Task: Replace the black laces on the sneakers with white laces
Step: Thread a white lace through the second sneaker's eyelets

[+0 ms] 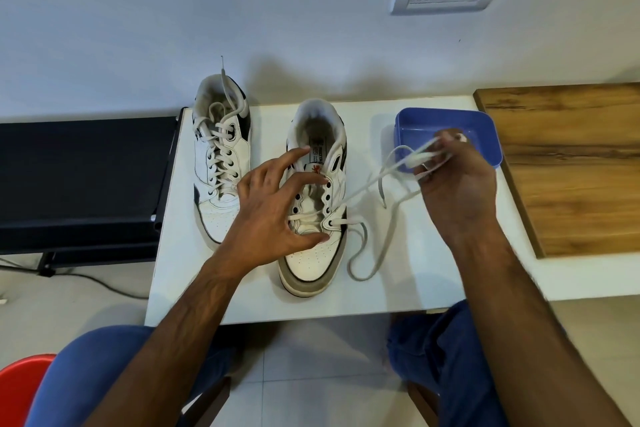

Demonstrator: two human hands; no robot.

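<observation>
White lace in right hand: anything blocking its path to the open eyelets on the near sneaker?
Partly. The left hand spreads over the sneaker, fingers above the tongue and left eyelet row. The right-side eyelets are exposed. The right hand pinches the white lace, nothing between it and that row.

We note sneakers (313, 204): smooth white leather-like | laces (367, 191): woven cloth | tub (450, 125): glossy blue plastic | board (568, 163): matt wood grain
</observation>
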